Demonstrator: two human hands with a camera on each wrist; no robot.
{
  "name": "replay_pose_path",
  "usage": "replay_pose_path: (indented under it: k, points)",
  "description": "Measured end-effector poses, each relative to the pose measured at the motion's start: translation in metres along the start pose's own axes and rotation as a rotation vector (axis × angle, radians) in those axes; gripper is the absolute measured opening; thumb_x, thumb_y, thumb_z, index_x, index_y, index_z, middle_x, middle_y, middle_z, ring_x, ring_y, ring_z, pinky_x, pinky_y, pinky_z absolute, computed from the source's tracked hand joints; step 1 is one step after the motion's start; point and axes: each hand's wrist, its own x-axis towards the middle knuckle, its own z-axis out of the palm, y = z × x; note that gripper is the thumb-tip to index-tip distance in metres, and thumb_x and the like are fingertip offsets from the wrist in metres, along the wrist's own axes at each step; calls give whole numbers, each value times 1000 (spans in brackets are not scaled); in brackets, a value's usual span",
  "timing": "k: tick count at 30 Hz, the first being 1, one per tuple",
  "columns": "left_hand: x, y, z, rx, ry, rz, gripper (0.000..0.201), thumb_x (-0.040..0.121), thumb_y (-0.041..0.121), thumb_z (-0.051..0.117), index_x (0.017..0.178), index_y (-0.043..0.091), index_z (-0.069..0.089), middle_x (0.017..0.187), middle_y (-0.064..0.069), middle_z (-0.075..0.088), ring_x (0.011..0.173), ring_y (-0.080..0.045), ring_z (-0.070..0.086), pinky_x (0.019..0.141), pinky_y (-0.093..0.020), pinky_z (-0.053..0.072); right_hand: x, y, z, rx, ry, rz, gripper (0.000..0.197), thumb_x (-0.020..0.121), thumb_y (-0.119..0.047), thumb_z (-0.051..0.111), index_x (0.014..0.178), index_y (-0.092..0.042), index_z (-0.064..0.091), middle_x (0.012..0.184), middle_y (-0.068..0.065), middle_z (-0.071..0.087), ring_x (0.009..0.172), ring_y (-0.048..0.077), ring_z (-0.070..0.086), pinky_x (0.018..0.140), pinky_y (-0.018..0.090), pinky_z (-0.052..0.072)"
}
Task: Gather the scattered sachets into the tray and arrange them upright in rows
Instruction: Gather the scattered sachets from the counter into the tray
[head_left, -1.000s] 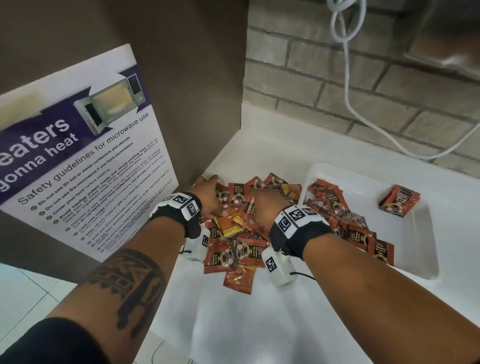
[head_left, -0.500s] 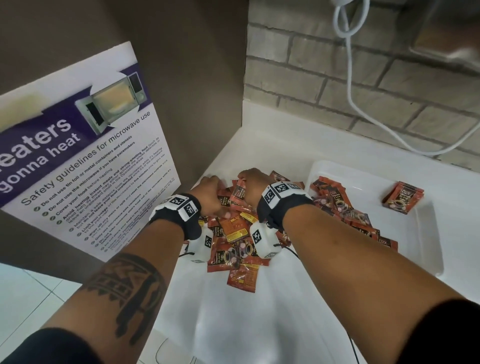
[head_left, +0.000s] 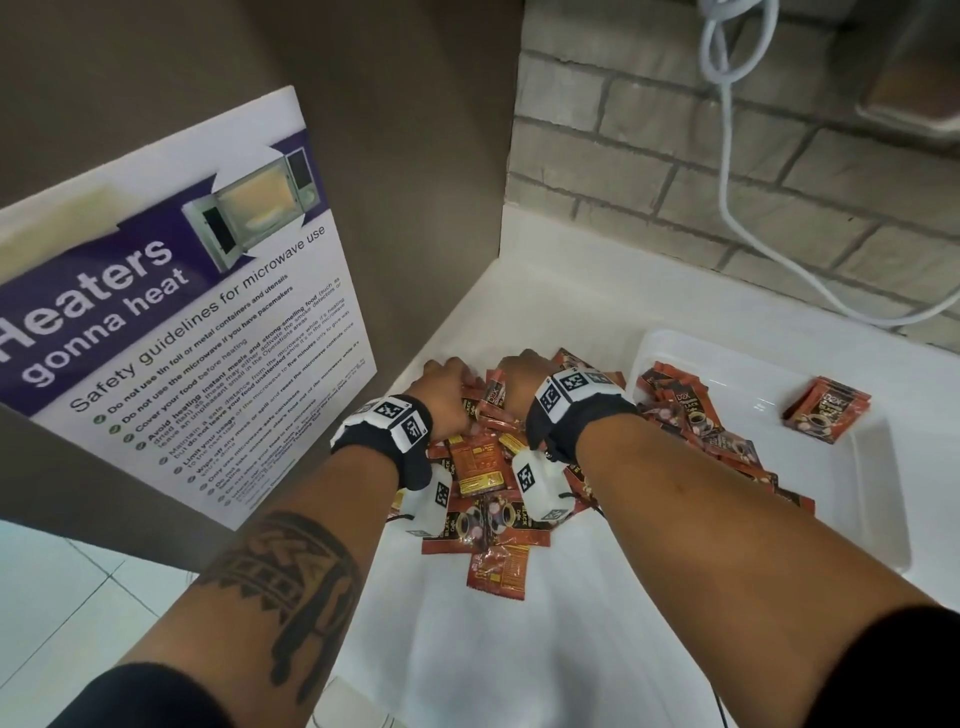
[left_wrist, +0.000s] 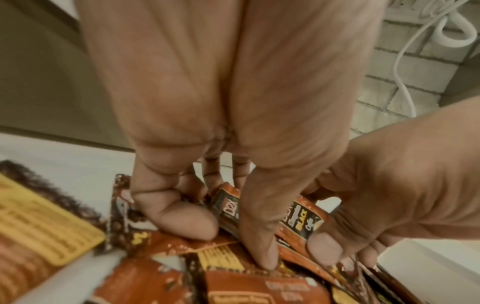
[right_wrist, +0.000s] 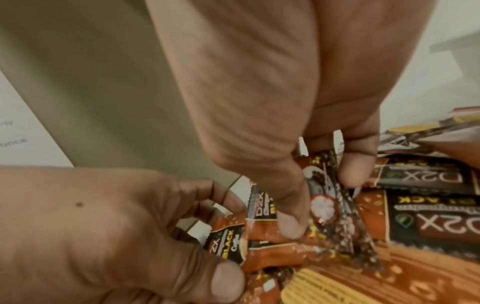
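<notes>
Two forearms reach across a white desk (head_left: 519, 649) toward a heap of red-orange coffee sachets (head_left: 483, 473), the gathering step of the job evidently under way. Nearest the onlooker, loose sachets lie flat on the desk, one (head_left: 498, 571) at the pile's near edge, face down with its yellow panel showing.

Further in, both hands work the far side of the heap, close together. The left hand (head_left: 447, 384) has its fingers curled down into the packets; the left wrist view shows its thumb (left_wrist: 259, 236) pressed on a sachet and its fingers bent round others, so its grip is closed on a small bunch. The right hand (head_left: 524, 374), just beside it, pinches an upright sachet between its thumb (right_wrist: 291, 205) and fingers, its grip likewise closed on packets.

Beyond and to the right, the white tray (head_left: 857, 519) holds a jumble of sachets (head_left: 701, 431) spilling over its left rim, and a short neat stack (head_left: 826, 410) lying apart toward its far side. None can be seen standing in rows yet, so the task looks to be at an early stage.

The next move probably calls for squaring the gathered bunch between both hands, lifting it clear without shedding packets, and carrying it right over the tray's rim.

How many sachets each hand holds cannot be told: the wristbands and the hands themselves cover the middle of the pile. The right forearm hides the tray's near left corner. The wrist views are blurred at their edges. At the back, a white cable (head_left: 737, 234) hangs down a brick wall, and a microwave safety poster (head_left: 182, 338) stands to the left.
</notes>
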Motion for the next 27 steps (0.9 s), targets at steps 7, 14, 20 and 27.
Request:
replay_pose_path:
  k: [7, 14, 20, 27]
  points:
    - [5, -2, 1, 27, 0, -1, 89, 77, 28, 86, 150, 17, 36, 146, -16, 37, 126, -31, 53, 101, -33, 45, 3, 14, -20, -26, 39, 74, 21, 75, -16, 76, 84, -11, 57, 108, 10, 67, 83, 23, 59, 78, 33, 55]
    - [4, -6, 3, 14, 24, 18, 82, 78, 30, 85, 145, 13, 41, 144, -14, 36, 118, -31, 57, 94, -30, 45, 4, 15, -3, -61, -35, 67, 34, 81, -17, 73, 109, -3, 62, 85, 4, 53, 101, 26, 60, 78, 35, 50]
    - [4, -12, 4, -23, 58, 61, 80, 77, 29, 86, 143, 13, 43, 137, -11, 52, 123, -27, 53, 96, -29, 40, 13, 17, 2, -3, -63, 39, 69, 72, -17, 82, 134, -5, 55, 123, 16, 61, 111, 32, 62, 89, 36, 51]
    - [5, -17, 5, -24, 68, 86, 72, 78, 27, 85, 137, 13, 47, 131, -10, 52, 119, -27, 53, 94, -30, 41, -6, 22, -21, 145, 9, 36, 11, 88, -12, 67, 95, -4, 65, 87, 4, 59, 91, 24, 59, 73, 29, 43]
